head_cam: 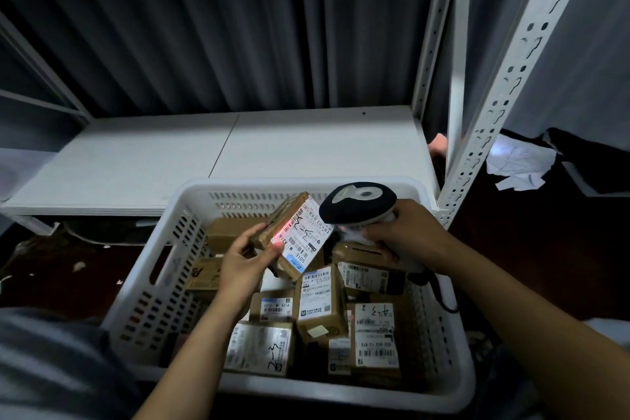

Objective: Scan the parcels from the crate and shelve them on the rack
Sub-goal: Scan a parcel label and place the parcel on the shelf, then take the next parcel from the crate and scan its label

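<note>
two hands are working over the crate (160,290). above its left half, the left hand (243,266) is gripping a parcel (284,213), thumb and fingers curled round its lower end, red light glowing on its label (303,235). more parcels (322,307) are lying inside the crate. above its right half, the right hand (409,232) is holding the scanner (358,204), fingers wrapped round its handle. the rack (504,89) is standing behind the crate.
</note>
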The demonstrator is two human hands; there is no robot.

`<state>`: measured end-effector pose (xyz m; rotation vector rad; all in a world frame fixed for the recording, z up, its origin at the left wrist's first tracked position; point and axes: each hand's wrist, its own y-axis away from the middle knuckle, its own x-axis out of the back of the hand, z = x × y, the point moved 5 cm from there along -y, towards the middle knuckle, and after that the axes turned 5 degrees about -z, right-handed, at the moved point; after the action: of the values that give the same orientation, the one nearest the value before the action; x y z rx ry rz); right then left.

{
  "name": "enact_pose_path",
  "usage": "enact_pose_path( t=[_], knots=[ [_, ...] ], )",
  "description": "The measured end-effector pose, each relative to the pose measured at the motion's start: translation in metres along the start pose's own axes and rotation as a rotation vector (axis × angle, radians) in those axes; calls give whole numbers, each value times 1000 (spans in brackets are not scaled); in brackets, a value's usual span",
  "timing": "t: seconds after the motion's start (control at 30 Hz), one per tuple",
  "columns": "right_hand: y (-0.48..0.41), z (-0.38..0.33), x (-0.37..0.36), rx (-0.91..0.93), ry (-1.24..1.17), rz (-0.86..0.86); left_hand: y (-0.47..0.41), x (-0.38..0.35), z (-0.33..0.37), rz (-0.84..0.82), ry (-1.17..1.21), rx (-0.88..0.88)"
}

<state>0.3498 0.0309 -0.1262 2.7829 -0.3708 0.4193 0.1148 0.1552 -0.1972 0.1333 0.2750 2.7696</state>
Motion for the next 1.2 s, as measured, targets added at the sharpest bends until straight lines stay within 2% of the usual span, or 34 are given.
enact_pose_path(
  t=[0.3, 0.47, 0.7, 0.87, 1.2],
  knots=[
    [-1, -2, 0, 1, 30, 4, -4, -1, 1, -25, -42, -18],
    [-4, -19, -7, 63, -33, 26, -2, 12, 11, 33, -17, 17],
    [4, -61, -17, 108, -60, 127, 12, 42, 64, 14, 33, 19],
    [13, -119, -22, 163, -87, 219, 22, 68, 128, 31, 83, -75],
    [44, -284, -48, 328, -57, 340, 30, 141, 274, 14, 297, -175]
  ],
)
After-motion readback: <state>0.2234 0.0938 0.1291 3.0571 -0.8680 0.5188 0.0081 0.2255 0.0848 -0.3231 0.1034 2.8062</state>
